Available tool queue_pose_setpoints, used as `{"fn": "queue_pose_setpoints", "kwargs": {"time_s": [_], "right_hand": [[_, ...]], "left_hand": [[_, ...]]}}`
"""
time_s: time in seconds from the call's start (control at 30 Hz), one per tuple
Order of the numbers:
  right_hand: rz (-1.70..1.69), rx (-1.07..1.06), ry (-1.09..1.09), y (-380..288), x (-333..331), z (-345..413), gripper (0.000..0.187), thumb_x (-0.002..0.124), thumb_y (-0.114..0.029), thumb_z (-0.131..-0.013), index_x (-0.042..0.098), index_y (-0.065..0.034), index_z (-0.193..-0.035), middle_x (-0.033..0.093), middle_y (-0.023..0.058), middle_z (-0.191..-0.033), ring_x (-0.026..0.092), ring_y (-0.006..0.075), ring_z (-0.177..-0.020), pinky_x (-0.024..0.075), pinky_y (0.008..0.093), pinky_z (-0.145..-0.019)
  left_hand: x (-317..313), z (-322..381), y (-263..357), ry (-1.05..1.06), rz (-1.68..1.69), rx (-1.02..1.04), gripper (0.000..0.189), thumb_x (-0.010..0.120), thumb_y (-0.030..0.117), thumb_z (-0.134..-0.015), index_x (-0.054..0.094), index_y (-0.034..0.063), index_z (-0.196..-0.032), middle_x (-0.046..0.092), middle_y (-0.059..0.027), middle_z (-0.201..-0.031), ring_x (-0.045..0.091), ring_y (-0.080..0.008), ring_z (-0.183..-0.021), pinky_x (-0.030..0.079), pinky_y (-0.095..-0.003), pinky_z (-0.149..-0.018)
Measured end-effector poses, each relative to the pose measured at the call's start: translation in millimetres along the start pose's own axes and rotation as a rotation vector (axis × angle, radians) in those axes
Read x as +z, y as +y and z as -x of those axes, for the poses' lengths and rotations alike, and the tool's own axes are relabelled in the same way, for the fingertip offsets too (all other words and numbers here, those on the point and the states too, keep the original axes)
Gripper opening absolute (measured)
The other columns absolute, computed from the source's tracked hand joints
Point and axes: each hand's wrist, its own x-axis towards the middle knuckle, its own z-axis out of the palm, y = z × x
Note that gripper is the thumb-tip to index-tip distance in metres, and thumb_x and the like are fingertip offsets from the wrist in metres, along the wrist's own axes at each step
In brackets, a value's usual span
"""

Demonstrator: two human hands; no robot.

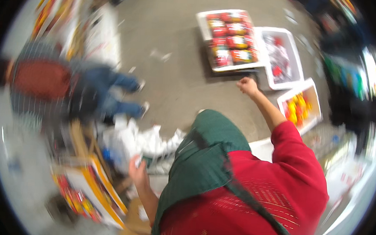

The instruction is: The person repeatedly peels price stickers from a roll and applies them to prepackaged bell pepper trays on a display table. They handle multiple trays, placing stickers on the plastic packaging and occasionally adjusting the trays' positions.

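My right hand (248,86) hangs with curled fingers over the floor, just below a white foam box (213,68) of red and yellow packed fruit. Nothing shows in it, though its palm is hidden. At the lower left my left hand (138,169) has its thumb and fingers raised and slightly apart; something small and whitish may lie at its fingertips, but blur hides this. White plastic bags (136,137) lie beyond that hand. To the right of the packed fruit stand a white bin (300,67) holding clear wrapping and a white box (319,102) of loose yellow and red fruit.
Another person (46,78) in a dark checked top and jeans is at the left. Printed cartons (90,192) stand at the lower left, beside a brown cardboard box (136,213). Scraps (161,54) litter the concrete floor. Blurred goods line the right side.
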Motion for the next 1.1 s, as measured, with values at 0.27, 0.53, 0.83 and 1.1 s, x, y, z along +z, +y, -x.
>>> {"fn": "queue_pose_setpoints", "kwargs": {"time_s": [0.27, 0.53, 0.83, 1.1], "right_hand": [[0.0, -0.787, -1.196, -246, 209, 239, 0.022, 0.072, -0.013, -0.079, 0.066, -0.0021, -0.097, 0.06, 0.0031, -0.071, 0.053, 0.0079, -0.063, 0.0459, 0.0261, -0.06], [-0.054, -0.649, -1.706, -267, 297, 372, 0.001, 0.065, 0.0, -0.083, 0.065, -0.0001, -0.083, 0.062, -0.0026, -0.074, 0.053, 0.0031, -0.067, 0.044, 0.0206, -0.059], [-0.051, -0.764, -1.673, -263, 347, 456, 0.006, 0.065, 0.0, -0.085, 0.062, -0.0023, -0.08, 0.055, -0.0049, -0.066, 0.045, 0.0012, -0.055, 0.0346, 0.0188, -0.048], [0.161, -1.954, -1.207, -276, 371, 548, 0.026, 0.072, -0.008, -0.065, 0.064, -0.0063, -0.09, 0.061, 0.0074, -0.097, 0.055, 0.0294, -0.088, 0.0421, 0.0401, -0.077]], "left_hand": [[-29, 68, 7, 0.385, 0.074, 0.336, 0.035, 0.064, -0.006, -0.075, 0.06, 0.0, -0.109, 0.061, -0.0051, -0.098, 0.058, -0.0125, -0.087, 0.047, -0.0254, -0.074], [-47, 137, -2, 0.761, 0.228, 0.265, 0.03, 0.066, -0.003, -0.076, 0.06, 0.0013, -0.105, 0.062, -0.0037, -0.095, 0.058, -0.0105, -0.085, 0.047, -0.0231, -0.075], [-112, 176, -51, 0.761, 0.584, 0.338, 0.018, 0.064, 0.004, -0.083, 0.064, 0.0002, -0.101, 0.063, -0.0007, -0.092, 0.055, -0.008, -0.084, 0.044, -0.0242, -0.076], [-169, 217, -81, 0.863, 0.198, 0.351, 0.016, 0.059, 0.001, -0.087, 0.064, -0.003, -0.101, 0.06, 0.0024, -0.083, 0.052, -0.0047, -0.075, 0.044, -0.0214, -0.066]]}}
